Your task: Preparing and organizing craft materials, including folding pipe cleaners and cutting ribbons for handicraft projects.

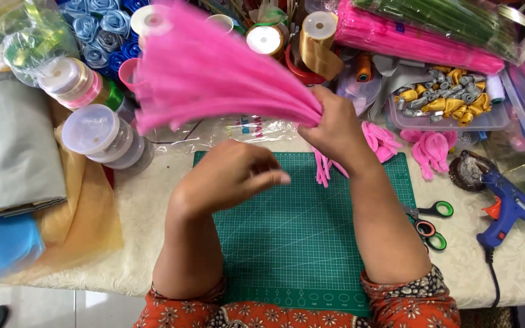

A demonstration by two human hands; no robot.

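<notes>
Our right hand (pixel 335 129) is clamped on a fanned bunch of pink stems (pixel 214 73) (blurred) above the green cutting mat (pixel 311 243); our left hand (pixel 229 176) hovers loosely curled, holding nothing.

A green cutting mat (pixel 311 243) lies on the cream tablecloth (pixel 135 237). Right of it are scissors (pixel 431 226) with green-and-black handles and a blue glue gun (pixel 505 209). Behind sit a clear tub (pixel 451 118) of gold and grey pieces, ribbon spools (pixel 287 42), blue fabric roses (pixel 98 30) and 2 lidded jars (pixel 95 130). Folded grey cloth (pixel 10 152) and yellow fabric (pixel 83 218) lie at left.
</notes>
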